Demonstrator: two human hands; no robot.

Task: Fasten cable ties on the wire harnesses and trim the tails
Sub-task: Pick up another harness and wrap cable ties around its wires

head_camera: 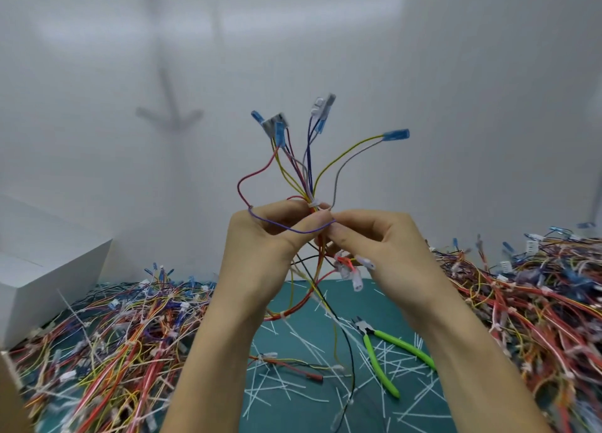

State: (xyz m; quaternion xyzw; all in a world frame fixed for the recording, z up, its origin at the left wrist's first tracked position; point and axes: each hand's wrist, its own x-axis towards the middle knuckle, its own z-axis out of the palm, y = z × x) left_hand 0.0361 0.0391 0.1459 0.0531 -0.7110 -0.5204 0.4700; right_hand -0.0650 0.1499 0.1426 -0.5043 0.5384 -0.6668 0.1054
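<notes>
Holding one wire harness (309,171) up in the air above the green mat (299,302), the person grips it with both hands just below where its wires fan out to blue and white plugs. The left hand (260,237) has its fingers curled round the bundle. The right hand (374,240) pinches the same bundle from the other side, and a purple wire loops across both. A white cable tie (314,203) sits on the bundle right at the fingertips; whether its tail is cut cannot be told. A second tie (285,317) shows lower on the same harness. The green-handled cutters (384,351) lie on the mat beside the right forearm, in neither hand. Cut tails (303,390) litter the mat, and heaps of harnesses lie in a left pile (114,335) and a right pile (537,302), so much of the job looks done. This harness seems part-finished, with tightening or trimming likely left.
</notes>
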